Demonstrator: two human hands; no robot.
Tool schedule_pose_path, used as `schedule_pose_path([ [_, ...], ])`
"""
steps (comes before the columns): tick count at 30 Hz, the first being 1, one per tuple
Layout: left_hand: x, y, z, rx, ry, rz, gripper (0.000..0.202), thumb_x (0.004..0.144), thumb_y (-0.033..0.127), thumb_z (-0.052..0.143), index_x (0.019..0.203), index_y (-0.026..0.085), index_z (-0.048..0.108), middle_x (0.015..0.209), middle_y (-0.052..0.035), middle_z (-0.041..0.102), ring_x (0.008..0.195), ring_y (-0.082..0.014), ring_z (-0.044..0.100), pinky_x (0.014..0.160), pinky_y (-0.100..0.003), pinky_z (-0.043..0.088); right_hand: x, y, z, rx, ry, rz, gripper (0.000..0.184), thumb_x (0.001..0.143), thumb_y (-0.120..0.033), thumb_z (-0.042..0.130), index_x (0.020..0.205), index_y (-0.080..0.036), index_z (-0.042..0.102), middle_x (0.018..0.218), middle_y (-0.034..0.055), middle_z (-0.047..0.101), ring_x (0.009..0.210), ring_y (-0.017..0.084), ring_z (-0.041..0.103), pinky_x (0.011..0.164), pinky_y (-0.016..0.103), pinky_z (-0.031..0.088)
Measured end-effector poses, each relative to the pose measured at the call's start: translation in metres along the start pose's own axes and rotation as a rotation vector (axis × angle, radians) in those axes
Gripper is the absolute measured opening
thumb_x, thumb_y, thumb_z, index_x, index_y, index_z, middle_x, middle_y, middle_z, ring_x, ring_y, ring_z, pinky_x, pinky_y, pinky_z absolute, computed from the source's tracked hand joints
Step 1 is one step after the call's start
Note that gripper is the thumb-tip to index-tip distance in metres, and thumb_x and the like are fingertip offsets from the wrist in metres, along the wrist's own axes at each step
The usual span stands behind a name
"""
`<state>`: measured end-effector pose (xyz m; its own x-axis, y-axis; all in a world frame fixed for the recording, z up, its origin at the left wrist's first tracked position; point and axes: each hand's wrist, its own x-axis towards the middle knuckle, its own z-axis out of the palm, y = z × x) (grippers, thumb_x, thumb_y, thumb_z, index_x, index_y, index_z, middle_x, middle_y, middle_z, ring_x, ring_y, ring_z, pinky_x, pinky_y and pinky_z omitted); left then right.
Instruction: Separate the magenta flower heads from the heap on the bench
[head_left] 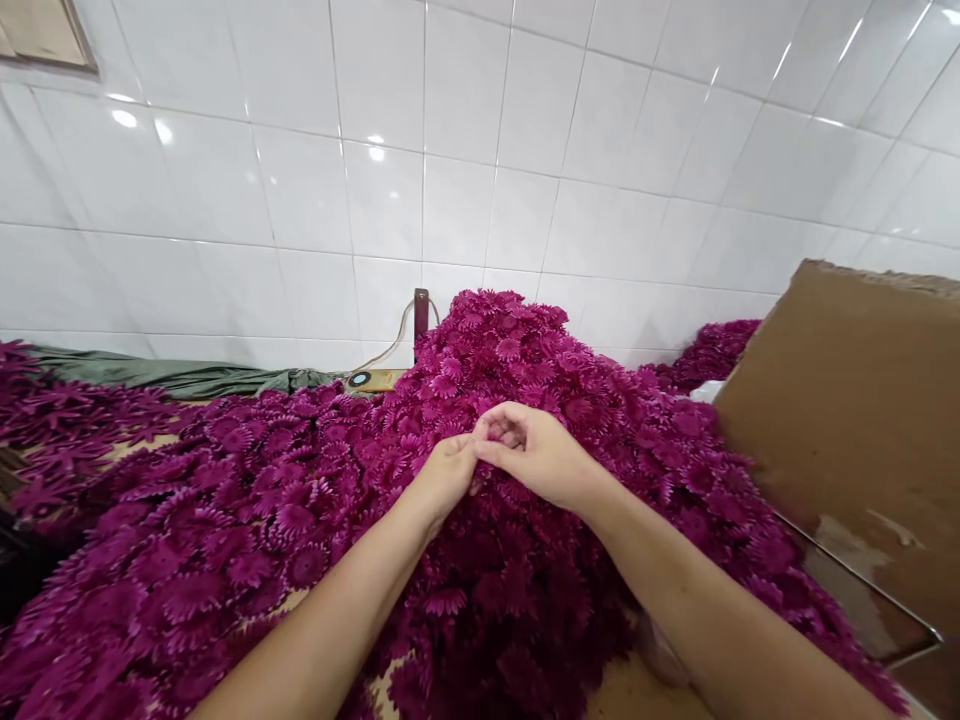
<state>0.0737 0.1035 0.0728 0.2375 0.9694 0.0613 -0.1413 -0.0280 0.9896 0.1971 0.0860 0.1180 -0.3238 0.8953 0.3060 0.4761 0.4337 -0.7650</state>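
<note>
Can see L hand point(450, 468) & R hand point(541, 455) at ctr, touching at fingertips, just over front slope of heap of magenta flowers point(517, 355). Taking hands as clock ctr from here on. For L hand: fingers bent in, thumb on top, close to R fingertips. For R hand: fingers curled, thumb & forefinger bent into a loop, tips toward L hand. Can't tell, for either, re anything pinched btwn tips; view too small & partly hidden.

Find heap peak approx 12 o'clock, more flowers spread down to 8 & 4, also dark in shade at 6. Note flatter star-shaped pcs point(67, 420) far off at 9–10. At 11, just L of peak: dark upright post point(421, 325), thin cord point(397, 340) & yellowish item point(375, 381) w/ dark round spot. Also see green cloth point(180, 373) at 10, along foot of white tiled wall point(457, 120).

At 3: big brown board point(847, 430), tilted, w/ smaller magenta pile point(712, 352) partly behind, approx 2. See thin metal rod point(855, 574) at 4, near board's lower part. Note tan surface point(637, 695) under flowers at 5.
</note>
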Motion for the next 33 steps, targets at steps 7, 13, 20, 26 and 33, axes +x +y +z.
schedule_pose_path([
  [7,-0.011,0.004,0.001,0.053,-0.147,0.114,0.042,0.065,0.056,0.056,0.073,0.015,0.057,0.069,-0.0010,0.058,0.068,-0.0140,0.050,0.067,-0.026,0.039,0.007,0.001,0.008,-0.064,0.209,0.117,0.008,0.069,-0.010,0.052,0.065,-0.016,0.055,0.060,-0.0010,0.059,0.056,0.011,0.055,0.058,0.024,0.045],
  [13,-0.021,0.010,0.002,0.169,-0.190,0.167,0.025,0.069,0.039,0.058,0.074,0.015,0.056,0.073,-0.0018,0.060,0.070,-0.0146,0.052,0.070,-0.027,0.040,0.023,0.024,-0.026,-0.402,0.585,0.122,0.011,0.069,-0.012,0.047,0.067,-0.016,0.057,0.067,0.0032,0.060,0.064,0.016,0.056,0.065,0.031,0.045],
  [20,-0.018,0.013,-0.004,0.080,-0.087,0.051,0.017,0.067,0.030,0.058,0.068,0.013,0.055,0.060,-0.0018,0.063,0.045,-0.0075,0.049,0.048,-0.020,0.034,0.013,0.023,-0.029,-0.422,0.414,-0.070,0.020,0.072,-0.018,0.051,0.088,-0.018,0.065,0.104,0.0087,0.062,0.102,0.022,0.052,0.090,0.038,0.038],
  [26,-0.004,0.003,-0.002,0.152,-0.014,0.074,0.029,0.066,0.040,0.056,0.051,0.017,0.045,0.037,0.0061,0.047,0.032,-0.0046,0.036,0.039,-0.019,0.027,-0.006,0.001,0.001,-0.150,0.120,-0.010,0.022,0.071,-0.025,0.058,0.091,-0.017,0.061,0.084,0.0054,0.064,0.073,0.015,0.060,0.068,0.028,0.048],
  [33,-0.003,0.001,-0.004,0.171,0.011,-0.008,0.045,0.068,0.060,0.043,0.052,0.018,0.043,0.035,0.0061,0.043,0.032,-0.0059,0.035,0.039,-0.020,0.026,0.000,0.009,0.007,0.030,0.004,0.092,0.017,0.067,-0.014,0.057,0.084,-0.014,0.060,0.074,0.0036,0.064,0.063,0.013,0.059,0.064,0.026,0.046],
])
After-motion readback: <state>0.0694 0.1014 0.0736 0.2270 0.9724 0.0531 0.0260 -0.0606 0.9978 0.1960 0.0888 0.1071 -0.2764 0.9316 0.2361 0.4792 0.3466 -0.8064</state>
